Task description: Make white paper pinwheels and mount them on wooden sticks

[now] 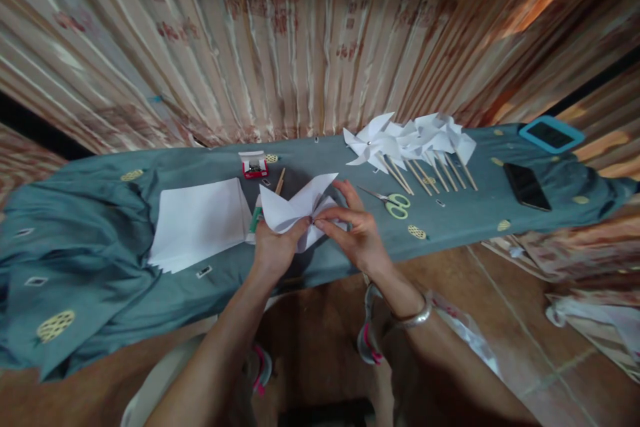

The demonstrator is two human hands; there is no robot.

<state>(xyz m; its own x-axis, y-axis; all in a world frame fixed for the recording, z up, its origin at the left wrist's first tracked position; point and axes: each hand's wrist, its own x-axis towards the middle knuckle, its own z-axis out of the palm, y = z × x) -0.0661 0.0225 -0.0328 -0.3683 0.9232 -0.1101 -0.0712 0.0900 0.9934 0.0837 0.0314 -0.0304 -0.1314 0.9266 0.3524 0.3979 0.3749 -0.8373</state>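
A white paper pinwheel (295, 210) with its corners folded toward the middle is held above the cloth-covered table. My left hand (277, 247) grips it from the lower left, thumb pressed at the centre. From the right, my right hand (357, 227) pinches at the same centre with thumb and index finger; a tiny dark spot, perhaps a pin, shows there. Partly behind the paper lie a green-and-white glue tube (257, 213) and some wooden sticks (281, 180). Green-handled scissors (395, 203) rest just right of my right hand.
A stack of white paper sheets (200, 220) lies at the left. Behind it stands an open small red box (255, 165). Several pinwheels on sticks (420, 143) lie at the back right, near a black phone (527, 185) and a blue-framed device (550, 135). A curtain (300, 47) hangs behind.
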